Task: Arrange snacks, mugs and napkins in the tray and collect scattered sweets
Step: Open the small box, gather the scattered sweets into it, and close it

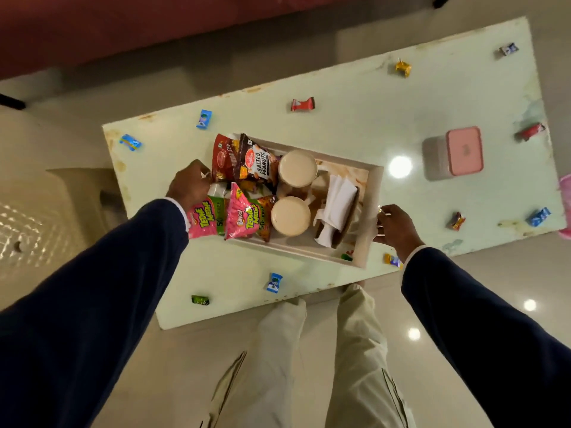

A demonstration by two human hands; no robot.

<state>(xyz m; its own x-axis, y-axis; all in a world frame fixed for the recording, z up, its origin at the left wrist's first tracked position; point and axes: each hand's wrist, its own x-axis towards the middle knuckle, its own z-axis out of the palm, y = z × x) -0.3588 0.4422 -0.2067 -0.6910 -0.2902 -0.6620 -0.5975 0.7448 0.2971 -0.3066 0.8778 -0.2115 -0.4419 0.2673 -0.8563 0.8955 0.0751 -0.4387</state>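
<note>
The tray (375,180) lies with its long axis running between the hands, on the pale green table (401,112): the left hand (190,185) curls over the snack-packet end, the right hand (395,227) grips the napkin-end rim. Mugs (297,169) sit mid-tray. Scattered sweets lie all round, the gold-and-blue sweet (392,260) nearest the right wrist; the left fingertips are hidden behind packets.
</note>
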